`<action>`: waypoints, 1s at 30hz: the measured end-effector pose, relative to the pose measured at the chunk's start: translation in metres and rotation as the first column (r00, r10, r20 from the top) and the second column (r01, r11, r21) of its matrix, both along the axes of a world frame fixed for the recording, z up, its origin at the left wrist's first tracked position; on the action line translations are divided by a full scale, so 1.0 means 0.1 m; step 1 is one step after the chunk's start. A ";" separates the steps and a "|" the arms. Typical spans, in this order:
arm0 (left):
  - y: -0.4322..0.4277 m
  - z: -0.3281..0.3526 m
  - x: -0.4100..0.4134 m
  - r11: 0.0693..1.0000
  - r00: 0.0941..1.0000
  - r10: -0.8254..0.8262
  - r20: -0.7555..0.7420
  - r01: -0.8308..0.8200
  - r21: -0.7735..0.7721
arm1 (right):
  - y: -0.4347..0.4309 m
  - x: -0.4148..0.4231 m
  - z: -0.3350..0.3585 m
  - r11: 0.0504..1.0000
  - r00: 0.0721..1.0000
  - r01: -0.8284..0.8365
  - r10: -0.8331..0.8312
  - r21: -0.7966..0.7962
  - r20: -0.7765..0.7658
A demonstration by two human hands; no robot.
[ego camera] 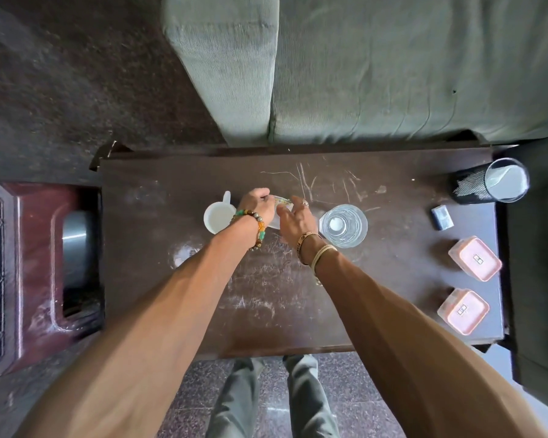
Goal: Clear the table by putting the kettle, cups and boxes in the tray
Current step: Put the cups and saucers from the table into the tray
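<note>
- Head view: my left hand [256,206] was curled round the rim of a small patterned cup [282,201], mid-table [171,295].
- My right hand [295,220] lay against the same cup, fingers loosely spread, not gripping.
- White mug [217,218] sat just left of my hands, clear glass [343,226] just right.
- Far pink box [475,258] and near pink box [463,310] stood by the right edge.

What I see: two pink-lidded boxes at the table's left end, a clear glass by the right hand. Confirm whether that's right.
Wrong: the pink-lidded boxes sit at the table's right end, not left; the head view shows it. The clear glass is by the right hand.
</note>
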State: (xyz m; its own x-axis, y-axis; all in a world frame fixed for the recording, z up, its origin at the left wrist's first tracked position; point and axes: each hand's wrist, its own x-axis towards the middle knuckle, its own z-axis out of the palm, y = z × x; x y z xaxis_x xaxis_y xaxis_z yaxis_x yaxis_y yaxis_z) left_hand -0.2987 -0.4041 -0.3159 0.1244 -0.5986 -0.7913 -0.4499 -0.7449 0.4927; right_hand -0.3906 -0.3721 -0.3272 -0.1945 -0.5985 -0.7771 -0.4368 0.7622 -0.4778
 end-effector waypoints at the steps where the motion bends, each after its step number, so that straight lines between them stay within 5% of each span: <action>1: 0.02 -0.02 -0.01 1.000 1.000 0.024 -0.014 -0.024 0.019 | 0.01 0.01 -0.02 0.999 0.999 -0.049 0.049 -0.005 -0.010; 4: 0.07 0.01 -0.03 0.989 0.989 0.135 -0.068 -0.130 0.067 | 0.04 0.02 -0.05 0.995 0.996 -0.090 0.089 -0.047 -0.005; 14: -0.04 0.98 -0.09 0.938 0.918 0.339 -0.205 -0.347 -0.003 | -0.06 0.01 1.00 0.957 0.983 0.170 -0.148 -0.237 0.107; 20: -0.06 2.05 0.14 0.855 0.849 0.436 -0.299 -0.494 -0.156 | -0.20 0.10 2.13 0.902 1.000 0.019 -0.007 -0.431 0.030; 30: 0.72 3.60 1.17 0.633 0.712 0.562 -0.421 -0.698 -0.336 | 0.15 1.08 3.60 0.847 0.950 -0.098 0.236 -0.523 0.204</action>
